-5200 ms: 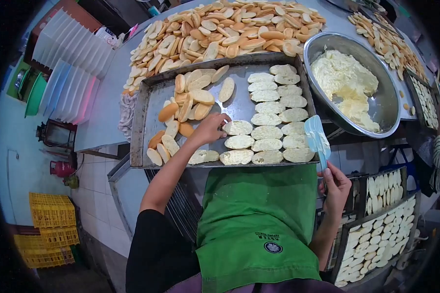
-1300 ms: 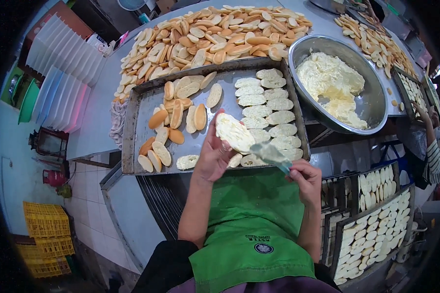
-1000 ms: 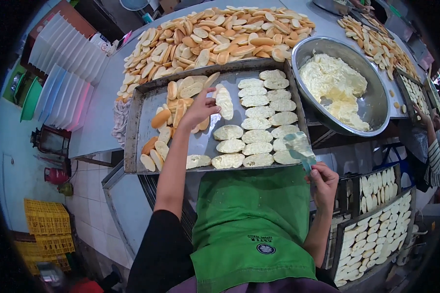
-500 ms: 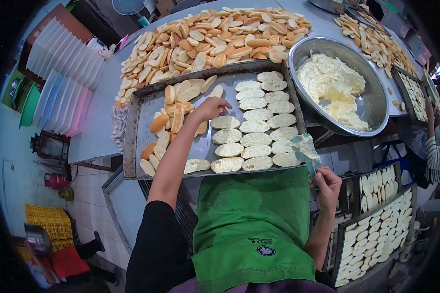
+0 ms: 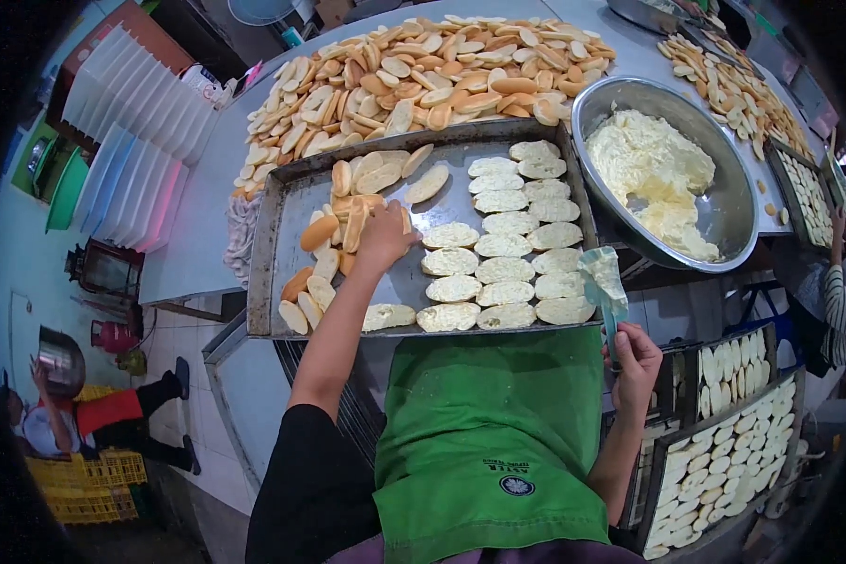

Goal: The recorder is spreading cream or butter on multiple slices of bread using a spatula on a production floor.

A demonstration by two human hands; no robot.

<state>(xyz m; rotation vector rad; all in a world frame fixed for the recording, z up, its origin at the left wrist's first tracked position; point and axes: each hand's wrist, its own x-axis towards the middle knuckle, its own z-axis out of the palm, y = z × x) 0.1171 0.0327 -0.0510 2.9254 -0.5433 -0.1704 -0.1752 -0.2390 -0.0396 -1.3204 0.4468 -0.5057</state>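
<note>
In the metal tray (image 5: 277,202), my left hand (image 5: 385,240) curls its fingers over a bread half (image 5: 406,222) at the right side of a loose cluster of unspread bread (image 5: 320,231). The palm side is hidden. My right hand (image 5: 635,355) grips a teal spatula (image 5: 605,280) upright by its lower end, just past the tray's near right corner, and pale cream coats its blade. Rows of cream-covered bread halves (image 5: 505,271) fill the tray's right part. One bare half (image 5: 428,184) lies apart near the top middle.
A steel bowl of pale cream (image 5: 653,164) stands right of the tray. Behind lies a large heap of bread (image 5: 423,70). Filled trays (image 5: 724,461) lean at the lower right. White plastic trays (image 5: 141,94) stack at left. One person (image 5: 66,414) carries a metal pot; another (image 5: 837,282) works at far right.
My left hand has moved left and nearer, from the tray's middle to the loose bread. The lone bare half now lies fully uncovered. My right hand still holds the spatula.
</note>
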